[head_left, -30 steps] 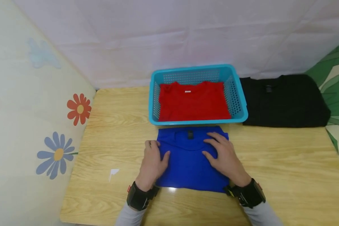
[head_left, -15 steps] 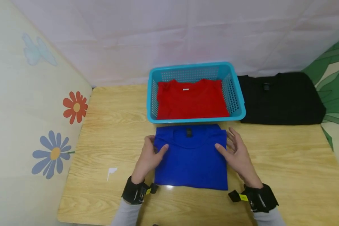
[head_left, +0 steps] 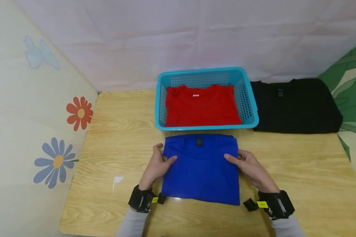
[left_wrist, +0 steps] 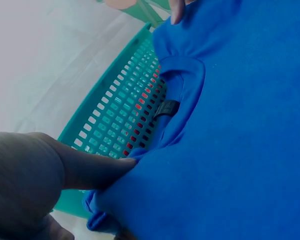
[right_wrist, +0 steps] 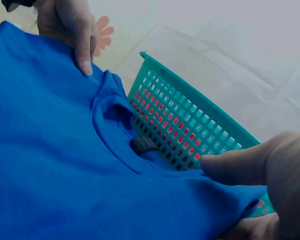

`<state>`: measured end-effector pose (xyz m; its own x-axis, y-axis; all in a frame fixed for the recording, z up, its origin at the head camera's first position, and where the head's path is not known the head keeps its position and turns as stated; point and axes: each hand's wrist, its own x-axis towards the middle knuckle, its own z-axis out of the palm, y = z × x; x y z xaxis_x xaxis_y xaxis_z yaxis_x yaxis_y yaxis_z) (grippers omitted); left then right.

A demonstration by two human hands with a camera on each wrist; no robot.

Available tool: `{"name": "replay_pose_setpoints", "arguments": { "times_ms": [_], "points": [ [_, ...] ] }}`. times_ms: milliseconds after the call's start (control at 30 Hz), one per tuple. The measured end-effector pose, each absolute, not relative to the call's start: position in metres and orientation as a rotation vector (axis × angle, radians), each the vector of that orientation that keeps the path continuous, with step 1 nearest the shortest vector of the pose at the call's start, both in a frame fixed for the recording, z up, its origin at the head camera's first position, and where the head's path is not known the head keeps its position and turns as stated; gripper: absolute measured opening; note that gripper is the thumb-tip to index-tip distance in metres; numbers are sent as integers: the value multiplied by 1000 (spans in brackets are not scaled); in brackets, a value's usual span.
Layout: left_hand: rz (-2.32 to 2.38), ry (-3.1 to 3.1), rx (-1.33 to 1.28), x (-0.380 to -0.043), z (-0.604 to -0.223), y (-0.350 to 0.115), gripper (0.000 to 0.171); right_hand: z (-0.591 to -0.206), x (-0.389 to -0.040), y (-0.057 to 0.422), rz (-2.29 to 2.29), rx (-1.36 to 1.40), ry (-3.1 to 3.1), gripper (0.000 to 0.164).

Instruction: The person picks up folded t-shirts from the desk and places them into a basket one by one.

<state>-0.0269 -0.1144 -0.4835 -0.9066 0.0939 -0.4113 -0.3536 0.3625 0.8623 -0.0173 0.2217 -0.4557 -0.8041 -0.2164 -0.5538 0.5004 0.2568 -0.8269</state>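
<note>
A folded blue T-shirt (head_left: 201, 174) lies in front of the basket, its collar and dark label toward the basket. My left hand (head_left: 157, 166) grips its left edge, thumb on top and fingers curled beneath; the left wrist view shows the thumb (left_wrist: 97, 167) pressing the cloth beside the collar. On the opposite edge my right hand (head_left: 252, 168) pinches the shirt the same way, its thumb (right_wrist: 235, 162) lying over the fabric near the shoulder. Most fingers of both hands are hidden under the cloth.
Behind the blue shirt stands a turquoise plastic basket (head_left: 207, 128) holding a folded red T-shirt (head_left: 201, 108). A folded black T-shirt (head_left: 296, 108) lies right of the basket. A small white mark (head_left: 117, 179) shows on the wooden table (head_left: 121, 131) at left.
My right hand has moved off the top of the blue shirt to its right edge, and both hands now grip the sides. The shirt's front edge has shifted slightly, and its neckline looks less flat.
</note>
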Motion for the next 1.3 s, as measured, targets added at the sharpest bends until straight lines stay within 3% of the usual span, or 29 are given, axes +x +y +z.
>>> {"name": "replay_pose_setpoints", "arguments": {
  "times_ms": [200,667,1067,1300],
  "points": [
    [1570,2144,-140,-28,-488,-119,53,-459,-16,224,-1598,214,1847,74],
    [1670,2036,60,-24,-488,-127,42,-461,-7,223,-1460,45,2148,57],
    [1705,2051,277,-14,-461,-142,38,-425,-1,234,-1549,18,2018,63],
    [1722,2079,382,-15,-439,-145,36,-406,2,238,-1530,3,2066,57]
  ]
}}
